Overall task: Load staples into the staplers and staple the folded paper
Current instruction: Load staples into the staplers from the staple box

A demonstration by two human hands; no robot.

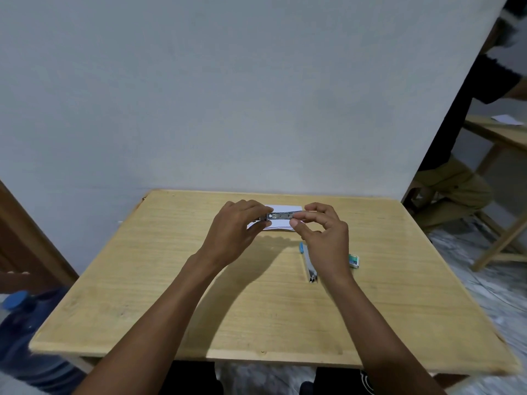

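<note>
Two hands meet at 12 o'clock on the table (142, 280), seen from the head view. The left hand (236, 223) curls its fingers round the left end of a silver stapler (279, 215). The right hand (322, 229) pinches the right end between thumb and first finger. Its other fingers are bent and hold nothing. The silver stapler is held sideways, just above the folded paper (282, 225), which lies flat near the far edge of the table. I cannot tell if the stapler touches the paper, or if staples are inside it.

A second stapler (309, 266) with a blue tip lies at about 2 o'clock from the middle of the table, partly under the right wrist. A small staple box (354, 260) sits at 3 o'clock from it, just beside the wrist. A big blue water bottle (22, 323) stands on the floor at 8 o'clock. Another person (456, 181) sits at 2 o'clock, well apart, by another table (499, 132).

The silver stapler looks small, hard and light. Its metal looks smooth, so it may slip. I think holding it at both ends, as now, is best. Staple sticks probably snap easily, so a soft pinch on their sides suits them. The paper is thin and light and may slide, so a finger should press it flat.
</note>
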